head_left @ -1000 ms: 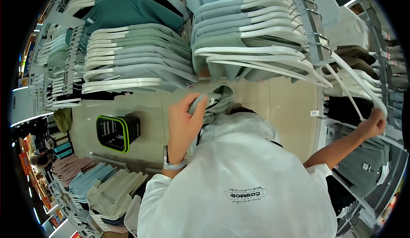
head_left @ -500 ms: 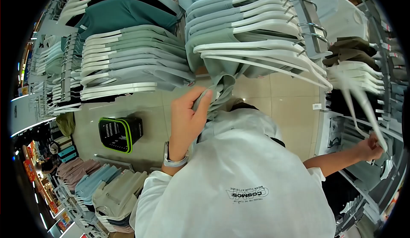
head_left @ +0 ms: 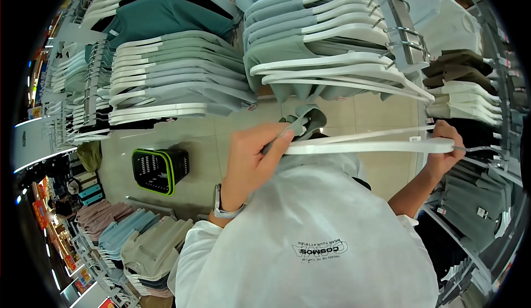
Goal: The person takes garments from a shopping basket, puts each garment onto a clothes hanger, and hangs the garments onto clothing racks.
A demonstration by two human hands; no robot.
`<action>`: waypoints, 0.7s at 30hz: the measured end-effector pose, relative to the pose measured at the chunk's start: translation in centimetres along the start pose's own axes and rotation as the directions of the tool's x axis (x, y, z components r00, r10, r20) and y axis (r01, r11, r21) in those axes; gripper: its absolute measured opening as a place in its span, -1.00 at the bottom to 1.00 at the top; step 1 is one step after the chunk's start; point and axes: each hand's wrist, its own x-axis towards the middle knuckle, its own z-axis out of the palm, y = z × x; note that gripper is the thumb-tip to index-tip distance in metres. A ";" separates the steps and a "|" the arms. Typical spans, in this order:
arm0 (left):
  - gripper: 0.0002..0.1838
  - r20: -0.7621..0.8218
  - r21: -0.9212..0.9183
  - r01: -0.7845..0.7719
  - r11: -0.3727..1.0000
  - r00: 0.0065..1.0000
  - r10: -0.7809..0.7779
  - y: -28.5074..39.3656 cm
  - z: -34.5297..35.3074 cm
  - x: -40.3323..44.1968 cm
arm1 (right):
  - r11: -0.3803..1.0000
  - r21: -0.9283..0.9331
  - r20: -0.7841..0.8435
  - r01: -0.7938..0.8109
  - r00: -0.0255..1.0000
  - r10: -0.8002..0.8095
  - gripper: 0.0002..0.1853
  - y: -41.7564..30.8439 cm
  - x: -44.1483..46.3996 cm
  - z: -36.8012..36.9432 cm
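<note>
My left hand [head_left: 257, 156] pinches a grey-green garment [head_left: 310, 121] in front of my chest, bunched near its opening. Out to the right, my right hand [head_left: 442, 147] grips a white hanger [head_left: 370, 146] close to its metal hook. The hanger lies sideways across my front, and its far end reaches the garment beside my left fingers. Whether that end is inside the garment cannot be made out. Just beyond, bare white hangers [head_left: 343, 76] hang at the near end of a metal rail [head_left: 406, 42], in front of grey-green shirts on hangers.
Another row of green and grey shirts [head_left: 188, 70] hangs at the upper left. A black basket with a green rim [head_left: 171, 172] stands on the tiled floor. Folded or hung tops [head_left: 155, 247] are at the lower left. More clothes [head_left: 475, 197] hang along the right side.
My right hand has brought the hanger inward from the far right, and it now lies level, with its end at the garment. My left hand has kept its hold on the garment.
</note>
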 end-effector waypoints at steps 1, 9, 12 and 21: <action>-0.89 -0.014 0.015 -0.037 0.999 0.999 0.038 0.2 0.0 0.0 | 0.999 -0.034 0.014 -0.010 1.000 0.011 -0.59 -0.1 0.0 0.8; -0.94 -0.036 0.358 -0.361 0.861 0.916 0.399 0.5 -0.4 0.5 | 0.962 0.127 0.163 -0.242 0.962 0.221 -0.63 -0.6 -0.3 5.9; -0.86 -0.095 0.385 -0.162 0.908 0.972 0.214 1.3 0.7 0.2 | 0.956 0.063 0.229 -0.288 0.936 0.267 -0.65 0.1 -2.2 9.0; -0.64 -0.055 0.347 0.052 0.936 0.998 -0.035 1.9 1.8 0.3 | 0.973 0.075 0.408 -0.220 0.897 0.172 -0.76 -3.5 -1.1 15.3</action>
